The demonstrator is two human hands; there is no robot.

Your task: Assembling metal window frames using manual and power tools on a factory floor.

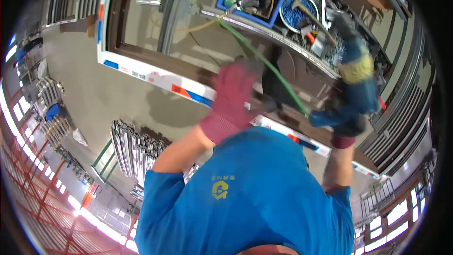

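My left hand [234,95], in a maroon glove with dark fingertips, is over the near rail of a brown frame [188,76]. Its thumb stands apart from the other fingers, and I see nothing held between them. White film with orange and blue patches [155,76] covers the frame's near edge. On the right, my gloved right hand [350,126] is closed around a blue power drill [362,95] with a yellowish band, blurred by motion. The drill points away from me, over the frame's right part. A green hose [269,63] runs from the far side down to the drill.
Beyond the frame sit a blue bin [276,18] of metal parts and a white tub [284,12] of blue pieces. A hammer [314,20] lies across the tub. Stacked profiles [137,148] stand at left; long dark profiles [401,118] lie at right.
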